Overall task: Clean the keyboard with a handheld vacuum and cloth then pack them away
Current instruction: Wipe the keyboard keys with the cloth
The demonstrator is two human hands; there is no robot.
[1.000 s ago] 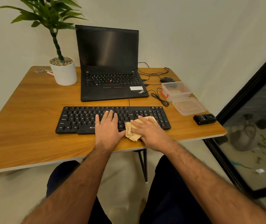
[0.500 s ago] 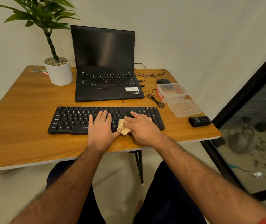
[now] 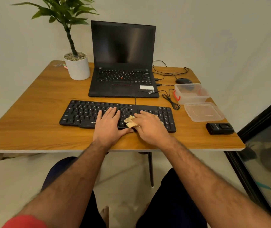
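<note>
A black keyboard (image 3: 82, 112) lies near the front edge of the wooden table (image 3: 32, 112). My left hand (image 3: 109, 124) rests flat on its middle keys, thumb at the front rim. Just right of it, my right hand (image 3: 150, 125) presses a crumpled beige cloth (image 3: 130, 122) onto the keys with fingers stretched out. Most of the cloth is hidden under that hand. A small black handheld vacuum (image 3: 219, 128) lies on the table's right front corner, away from both hands.
An open black laptop (image 3: 123, 63) stands behind the keyboard, with a white plant pot (image 3: 77, 67) to its left. At the right are a clear plastic box (image 3: 191, 94), its lid (image 3: 203, 112), a black mouse (image 3: 183, 80) and loose cables (image 3: 171, 101).
My right hand has slid the cloth a little to the left over the keys, closer to my left hand. The left hand stays flat on the keyboard.
</note>
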